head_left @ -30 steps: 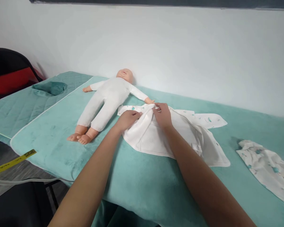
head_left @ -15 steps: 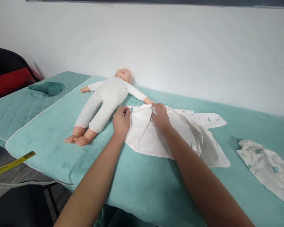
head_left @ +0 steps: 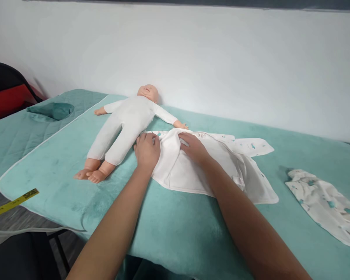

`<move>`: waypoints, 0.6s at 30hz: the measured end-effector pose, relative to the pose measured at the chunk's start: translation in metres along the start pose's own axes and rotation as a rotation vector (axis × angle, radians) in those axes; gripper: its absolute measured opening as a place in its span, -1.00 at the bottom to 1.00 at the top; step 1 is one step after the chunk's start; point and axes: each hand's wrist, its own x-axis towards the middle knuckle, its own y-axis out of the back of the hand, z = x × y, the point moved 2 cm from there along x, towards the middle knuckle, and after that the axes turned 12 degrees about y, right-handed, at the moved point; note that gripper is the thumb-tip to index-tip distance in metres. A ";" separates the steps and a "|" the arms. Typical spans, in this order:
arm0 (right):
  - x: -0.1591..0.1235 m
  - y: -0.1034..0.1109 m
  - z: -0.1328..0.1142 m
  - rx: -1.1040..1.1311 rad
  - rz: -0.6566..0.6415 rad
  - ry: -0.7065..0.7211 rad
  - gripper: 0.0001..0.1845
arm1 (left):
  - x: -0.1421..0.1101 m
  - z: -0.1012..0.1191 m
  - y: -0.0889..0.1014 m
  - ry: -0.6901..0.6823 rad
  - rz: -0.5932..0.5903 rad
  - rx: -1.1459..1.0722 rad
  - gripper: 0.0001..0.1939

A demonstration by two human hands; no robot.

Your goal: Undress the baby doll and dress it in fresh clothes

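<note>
A white baby shirt (head_left: 198, 171) with small teal prints lies opened out, its inner side up and one sleeve stretched to the right. My left hand (head_left: 147, 151) is closed on the shirt's left sleeve edge, close to the doll's leg; its fingertips are partly hidden. Bent fingers of my right hand (head_left: 194, 147) grip the front flap just below the neckline, where a small label shows. Beside the shirt a baby doll (head_left: 135, 112) in a white cloth body lies on its back, arms spread, one hand near the collar.
Teal padded cover (head_left: 175, 229) spreads over the table. Printed baby pants or a similar crumpled garment (head_left: 323, 204) lie at the right. A teal cloth hollow (head_left: 51, 112) is at far left. Yellow tape (head_left: 14, 203) and a pale cable (head_left: 32, 232) cross the lower left. A white wall (head_left: 221, 66) stands behind.
My right hand has shifted slightly left and down along the flap, uncovering the neck label. My left hand has turned a little over the sleeve edge. The view has shifted slightly.
</note>
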 end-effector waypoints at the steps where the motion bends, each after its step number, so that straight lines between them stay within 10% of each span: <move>1: 0.000 0.000 -0.001 -0.018 -0.037 0.020 -0.58 | 0.000 0.000 0.000 -0.001 0.002 -0.015 -0.82; 18: -0.031 -0.007 -0.040 -0.206 -0.347 0.009 -0.25 | -0.006 -0.001 0.008 -0.143 0.130 -0.164 -0.81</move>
